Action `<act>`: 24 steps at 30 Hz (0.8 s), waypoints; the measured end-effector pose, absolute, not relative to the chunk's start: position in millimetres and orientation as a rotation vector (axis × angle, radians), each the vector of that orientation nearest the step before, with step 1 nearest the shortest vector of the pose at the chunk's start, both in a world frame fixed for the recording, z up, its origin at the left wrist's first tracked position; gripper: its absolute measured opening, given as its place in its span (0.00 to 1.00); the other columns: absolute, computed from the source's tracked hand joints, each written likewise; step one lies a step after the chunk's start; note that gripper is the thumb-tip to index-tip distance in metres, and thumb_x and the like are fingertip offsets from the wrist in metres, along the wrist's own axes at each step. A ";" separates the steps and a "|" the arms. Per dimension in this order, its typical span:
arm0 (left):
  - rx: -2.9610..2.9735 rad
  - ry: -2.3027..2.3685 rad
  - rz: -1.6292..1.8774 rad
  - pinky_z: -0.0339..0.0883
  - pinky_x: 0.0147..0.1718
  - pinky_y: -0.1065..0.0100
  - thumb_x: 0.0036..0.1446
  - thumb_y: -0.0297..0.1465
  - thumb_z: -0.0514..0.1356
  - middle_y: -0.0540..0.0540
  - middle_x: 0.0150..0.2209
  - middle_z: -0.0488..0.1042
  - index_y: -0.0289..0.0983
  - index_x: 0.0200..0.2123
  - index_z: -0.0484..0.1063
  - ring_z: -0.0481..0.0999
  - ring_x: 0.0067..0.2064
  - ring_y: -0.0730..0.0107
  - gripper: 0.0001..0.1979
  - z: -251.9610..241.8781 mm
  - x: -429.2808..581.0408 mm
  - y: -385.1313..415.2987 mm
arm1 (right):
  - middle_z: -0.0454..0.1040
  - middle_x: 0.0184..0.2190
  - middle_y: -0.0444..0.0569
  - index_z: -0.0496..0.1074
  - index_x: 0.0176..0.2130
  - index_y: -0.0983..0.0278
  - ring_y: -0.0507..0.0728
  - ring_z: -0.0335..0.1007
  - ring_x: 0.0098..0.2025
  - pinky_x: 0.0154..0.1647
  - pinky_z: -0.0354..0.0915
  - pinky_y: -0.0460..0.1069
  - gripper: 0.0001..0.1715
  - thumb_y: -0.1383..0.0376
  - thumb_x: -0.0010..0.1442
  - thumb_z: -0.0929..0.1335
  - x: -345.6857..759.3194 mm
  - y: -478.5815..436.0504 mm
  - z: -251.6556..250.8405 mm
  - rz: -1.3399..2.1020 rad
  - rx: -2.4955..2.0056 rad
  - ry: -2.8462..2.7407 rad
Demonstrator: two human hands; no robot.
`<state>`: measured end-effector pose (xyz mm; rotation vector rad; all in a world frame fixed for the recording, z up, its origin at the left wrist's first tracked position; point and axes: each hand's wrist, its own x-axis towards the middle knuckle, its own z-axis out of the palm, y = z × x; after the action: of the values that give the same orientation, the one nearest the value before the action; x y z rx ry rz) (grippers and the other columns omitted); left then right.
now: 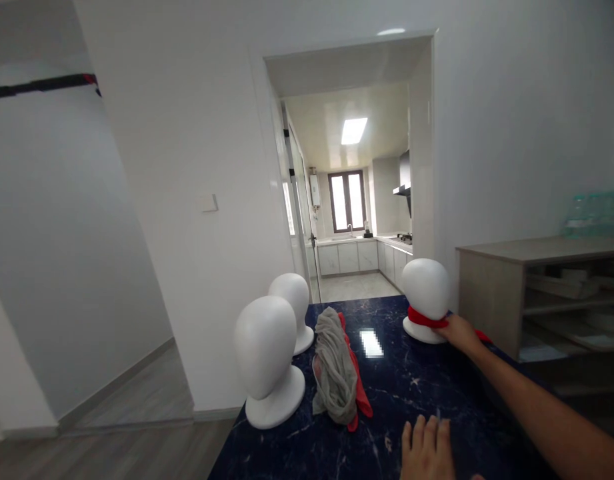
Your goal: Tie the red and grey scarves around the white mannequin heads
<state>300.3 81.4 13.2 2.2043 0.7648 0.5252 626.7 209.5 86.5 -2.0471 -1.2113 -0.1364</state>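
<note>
While the right hand (459, 332) pinches red cloth (423, 319) around the mannequin head (426, 287) near the tabletop's (437, 383) far right corner, wrapping seems the step; securing probably calls for the left hand (427, 450), fingers extended.

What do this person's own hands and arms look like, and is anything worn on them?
Both the left hand and right hand look bare, with no gloves showing. The right forearm shows no sleeve or watch; the left forearm is out of view.
</note>
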 end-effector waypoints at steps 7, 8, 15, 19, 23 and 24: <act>2.029 1.170 0.841 0.44 0.76 0.53 0.52 0.32 0.63 0.37 0.79 0.47 0.32 0.78 0.38 0.48 0.78 0.49 0.56 22.5 313.0 99.0 | 0.82 0.34 0.55 0.83 0.31 0.65 0.63 0.78 0.38 0.39 0.64 0.50 0.17 0.54 0.60 0.71 563.9 157.0 81.2 -0.013 -1.961 -1.379; 2.013 1.187 0.891 0.44 0.76 0.54 0.52 0.32 0.63 0.36 0.79 0.47 0.31 0.78 0.38 0.48 0.79 0.49 0.56 25.0 312.9 103.7 | 0.82 0.35 0.55 0.83 0.32 0.65 0.63 0.78 0.38 0.39 0.65 0.50 0.18 0.54 0.61 0.70 551.0 146.5 78.9 -0.016 -1.945 -1.389; 2.110 1.326 1.040 0.39 0.77 0.51 0.45 0.33 0.67 0.28 0.78 0.47 0.24 0.76 0.40 0.46 0.79 0.44 0.60 24.8 310.3 124.7 | 0.82 0.39 0.56 0.85 0.35 0.62 0.64 0.78 0.45 0.48 0.70 0.52 0.17 0.56 0.61 0.68 463.6 91.5 55.5 0.092 -1.707 -1.446; 2.237 1.402 1.166 0.46 0.75 0.47 0.54 0.29 0.59 0.30 0.77 0.52 0.29 0.77 0.44 0.51 0.78 0.45 0.49 14.9 303.6 134.5 | 0.81 0.45 0.57 0.85 0.39 0.62 0.65 0.78 0.48 0.54 0.70 0.53 0.15 0.61 0.58 0.69 429.7 84.0 42.7 0.184 -1.607 -1.403; 2.342 1.422 1.125 0.48 0.75 0.49 0.48 0.26 0.60 0.31 0.78 0.50 0.30 0.77 0.44 0.52 0.78 0.45 0.53 11.1 285.7 145.8 | 0.79 0.46 0.56 0.84 0.41 0.61 0.66 0.76 0.51 0.55 0.69 0.54 0.17 0.64 0.54 0.69 410.9 76.5 36.9 0.196 -1.499 -1.383; 2.339 1.409 1.120 0.49 0.75 0.52 0.47 0.26 0.61 0.30 0.77 0.51 0.28 0.77 0.44 0.53 0.77 0.45 0.54 10.7 280.8 147.6 | 0.79 0.45 0.55 0.83 0.41 0.61 0.65 0.76 0.50 0.53 0.69 0.54 0.17 0.65 0.53 0.69 408.7 74.4 36.1 0.201 -1.482 -1.380</act>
<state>280.8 147.6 10.7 2.3394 1.4089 1.1198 408.7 74.4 36.1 -1.4822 -1.3797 0.2006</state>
